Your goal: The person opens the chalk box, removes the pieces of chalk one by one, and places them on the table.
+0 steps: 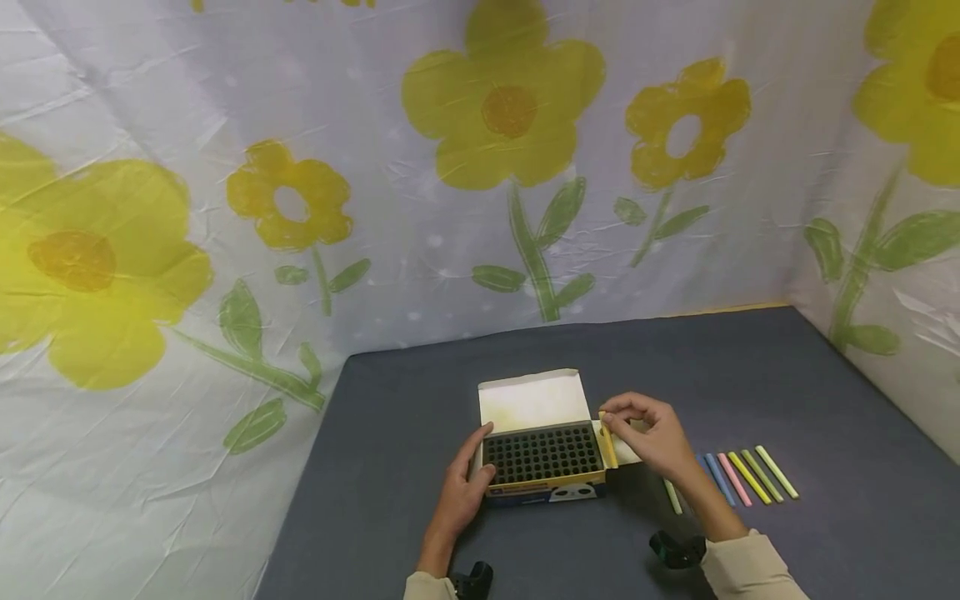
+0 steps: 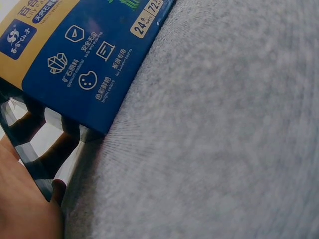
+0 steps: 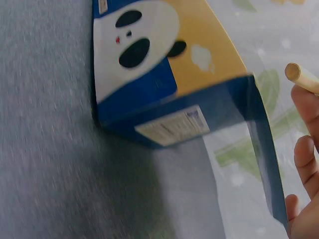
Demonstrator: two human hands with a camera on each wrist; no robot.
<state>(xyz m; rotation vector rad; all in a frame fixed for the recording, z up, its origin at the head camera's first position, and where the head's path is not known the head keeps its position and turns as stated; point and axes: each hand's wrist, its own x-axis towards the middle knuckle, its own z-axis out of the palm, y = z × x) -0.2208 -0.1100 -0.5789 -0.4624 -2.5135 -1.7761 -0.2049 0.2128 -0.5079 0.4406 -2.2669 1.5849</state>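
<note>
A chalk box [image 1: 543, 492] with a panda print stands on the table, lid up, showing a black insert [image 1: 543, 451] full of round holes. My left hand [image 1: 459, 493] holds the box's left end, thumb near the front edge and fingers toward the back corner. In the left wrist view, part of that hand [image 2: 25, 204] shows beside the blue printed side. Above the box's right end, my right hand [image 1: 651, 432] pinches a yellowish chalk stick [image 3: 299, 76] between thumb and fingers. The fingers partly hide the stick.
Several coloured chalk sticks [image 1: 750, 477] lie in a row on the dark tabletop [image 1: 420, 383], right of the box. A pale green stick [image 1: 672, 497] lies nearer, beside my right forearm. The lid [image 1: 534, 400] leans back; an end flap [image 1: 627, 450] spreads rightward. A flowered curtain [image 1: 420, 275] surrounds the table.
</note>
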